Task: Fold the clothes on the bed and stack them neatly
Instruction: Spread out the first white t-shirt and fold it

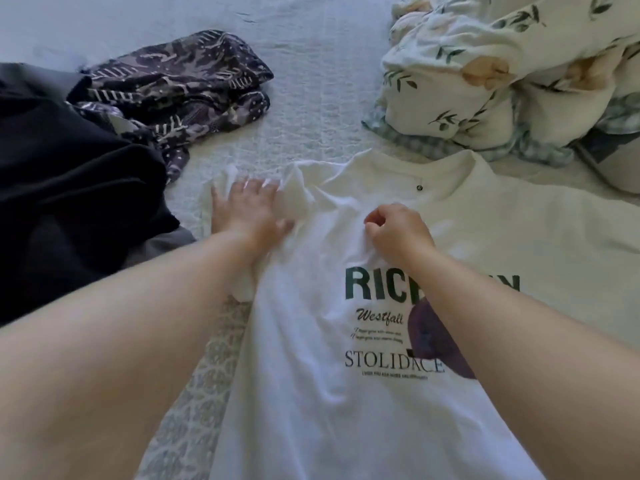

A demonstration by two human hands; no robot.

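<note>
White T-shirt [346, 427]: spread front-up on the bed [311, 116], collar away from the person, green lettering across the chest, partly hidden by the right forearm.
Left hand [247, 211]: flat on the bunched left sleeve [294, 199] of the shirt, fingers straight and spread, pressing the cloth down.
Right hand [398, 230]: on the shirt just below the collar, fingers curled tight, pinching a fold of the white fabric.
Black garment [69, 202]: heaped at the left edge of the bed, unfolded.
Dark patterned garment [173, 88]: crumpled just beyond the black one, touching it, well apart from the shirt.
Floral duvet [502, 71]: bundled at the top right, close to the shirt's collar.
Patterned cloth [194, 393]: lies under the shirt's left side, near the person.
</note>
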